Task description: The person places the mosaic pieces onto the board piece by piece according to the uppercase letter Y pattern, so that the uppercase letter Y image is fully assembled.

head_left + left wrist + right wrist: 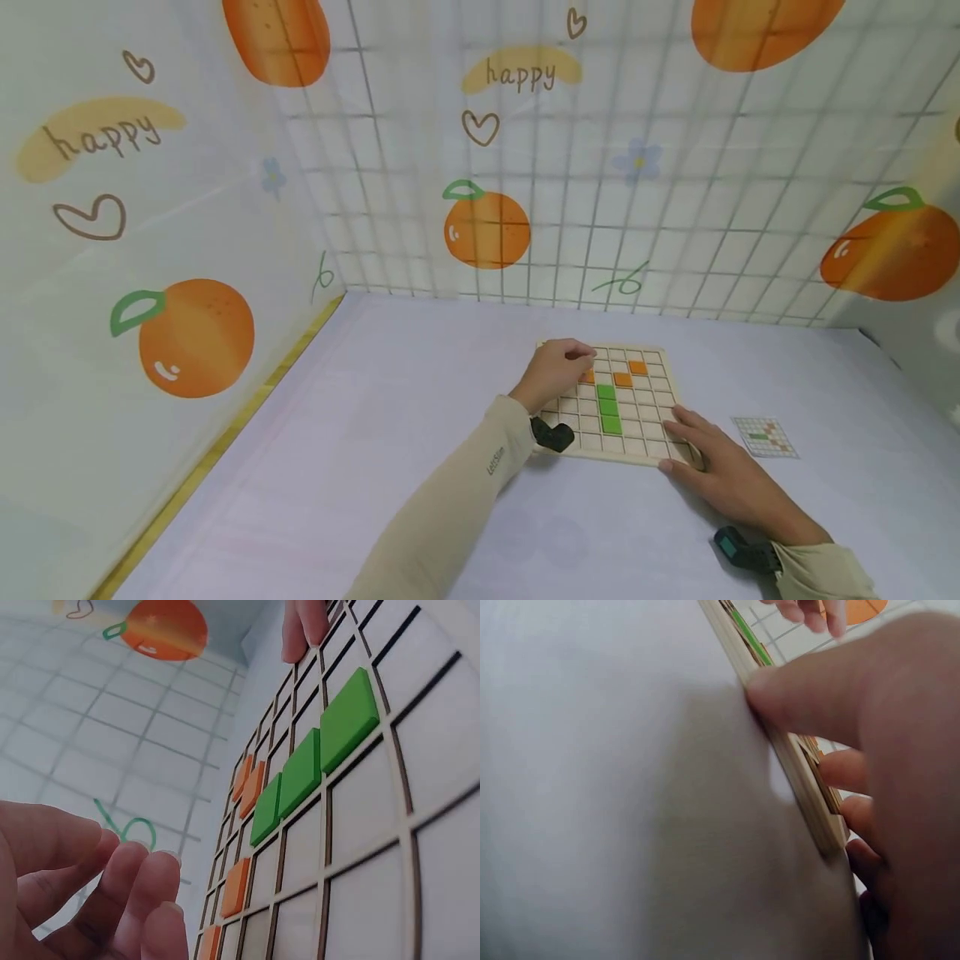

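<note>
A square wooden grid board (637,417) lies on the table, with three green tiles (609,409) in a line and several orange tiles (637,367) in its cells. My left hand (558,371) hovers over the board's far left part, covering some cells. Its fingers (124,870) are loosely bent, and nothing shows between them in the left wrist view. On the board's near right corner rests my right hand (723,471). In the right wrist view its thumb (780,694) touches the front edge while the other fingers lie on the board's top.
A small pattern card (765,437) with a coloured grid lies right of the board. Behind the table (337,467) hangs a sheet printed with oranges over a wire grid (555,242). A yellow strip (225,442) runs along the table's left edge.
</note>
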{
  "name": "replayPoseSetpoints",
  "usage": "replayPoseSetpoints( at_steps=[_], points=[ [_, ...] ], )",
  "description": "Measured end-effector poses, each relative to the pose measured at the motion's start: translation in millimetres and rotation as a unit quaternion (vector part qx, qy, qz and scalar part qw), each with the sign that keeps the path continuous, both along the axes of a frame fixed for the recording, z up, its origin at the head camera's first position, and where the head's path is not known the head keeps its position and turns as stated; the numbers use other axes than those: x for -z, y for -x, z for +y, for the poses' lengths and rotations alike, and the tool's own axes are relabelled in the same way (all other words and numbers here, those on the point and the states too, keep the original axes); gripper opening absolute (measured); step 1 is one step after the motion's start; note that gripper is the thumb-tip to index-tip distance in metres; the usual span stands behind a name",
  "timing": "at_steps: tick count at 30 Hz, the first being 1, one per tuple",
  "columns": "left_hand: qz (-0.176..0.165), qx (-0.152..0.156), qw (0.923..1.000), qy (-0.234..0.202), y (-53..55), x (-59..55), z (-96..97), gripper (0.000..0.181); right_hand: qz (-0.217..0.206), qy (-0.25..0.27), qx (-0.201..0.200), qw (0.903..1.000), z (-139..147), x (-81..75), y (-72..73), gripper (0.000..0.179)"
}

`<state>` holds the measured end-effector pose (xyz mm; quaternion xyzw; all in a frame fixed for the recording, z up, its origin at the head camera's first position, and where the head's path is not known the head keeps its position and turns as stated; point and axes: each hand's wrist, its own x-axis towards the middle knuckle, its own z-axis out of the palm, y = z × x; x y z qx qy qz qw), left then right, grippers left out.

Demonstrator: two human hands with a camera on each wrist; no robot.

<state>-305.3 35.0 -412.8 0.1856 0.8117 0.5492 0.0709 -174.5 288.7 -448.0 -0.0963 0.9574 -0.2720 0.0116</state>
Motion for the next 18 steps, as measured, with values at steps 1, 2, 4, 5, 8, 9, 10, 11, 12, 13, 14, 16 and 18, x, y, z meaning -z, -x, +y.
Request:
replayPoseSetpoints(
  at_steps=[1, 2, 4, 5, 8, 9, 10, 11, 12, 13, 14, 16, 18],
  points=[
    [-0.005, -0.001, 1.0000, -0.005, -1.6, 0.2, -2.3, 0.022, 0.002, 0.000, -0.001, 1.0000, -0.1, 0.5, -0.3, 0.079],
    [-0.008, -0.004, 0.9999, -0.007, -2.8, 0.5, -4.3, 0.021, 0.003, 0.000, -0.002, 1.0000, -0.3, 0.6, -0.5, 0.079],
    [-0.008, -0.006, 0.9999, -0.009, -5.0, 1.1, -8.0, 0.022, 0.004, 0.000, -0.002, 1.0000, -0.2, 0.4, -0.7, 0.078],
    [-0.009, -0.007, 0.9999, -0.005, -5.9, 1.5, -9.3, 0.023, 0.005, 0.000, -0.001, 1.0000, 0.0, 0.3, -0.6, 0.078],
    [-0.011, -0.014, 0.9998, 0.008, -8.2, 3.3, -12.0, 0.025, 0.004, 0.002, -0.002, 1.0000, 0.1, 0.1, -0.3, 0.077],
    [-0.011, -0.017, 0.9997, 0.011, -9.2, 3.7, -12.6, 0.026, 0.004, 0.004, -0.002, 1.0000, 0.0, 0.2, -0.3, 0.078],
    [-0.013, -0.021, 0.9996, 0.016, -10.2, 3.9, -13.2, 0.025, 0.005, 0.004, -0.002, 1.0000, -0.2, 0.5, -0.2, 0.078],
    [-0.012, -0.025, 0.9995, 0.018, -11.5, 3.8, -13.7, 0.025, 0.004, 0.005, -0.001, 1.0000, -0.6, 0.8, -0.2, 0.078],
    [-0.009, -0.028, 0.9993, 0.022, -12.9, 3.7, -14.4, 0.025, 0.003, 0.006, -0.002, 1.0000, -0.9, 1.2, -0.3, 0.079],
    [-0.007, -0.031, 0.9992, 0.025, -14.7, 3.2, -15.1, 0.024, 0.002, 0.006, -0.002, 1.0000, -1.2, 1.5, -0.3, 0.079],
    [-0.001, -0.032, 0.9991, 0.028, -16.8, 2.5, -16.1, 0.024, 0.001, 0.005, -0.001, 1.0000, -1.2, 1.8, -0.3, 0.080],
    [0.007, -0.032, 0.9990, 0.031, -21.1, 1.2, -18.1, 0.024, 0.003, 0.003, -0.001, 1.0000, -0.7, 2.0, -0.6, 0.079],
    [0.012, -0.033, 0.9988, 0.034, -25.6, 0.2, -20.3, 0.023, 0.000, 0.002, 0.000, 1.0000, 0.4, 1.8, -0.6, 0.080]
  ],
)
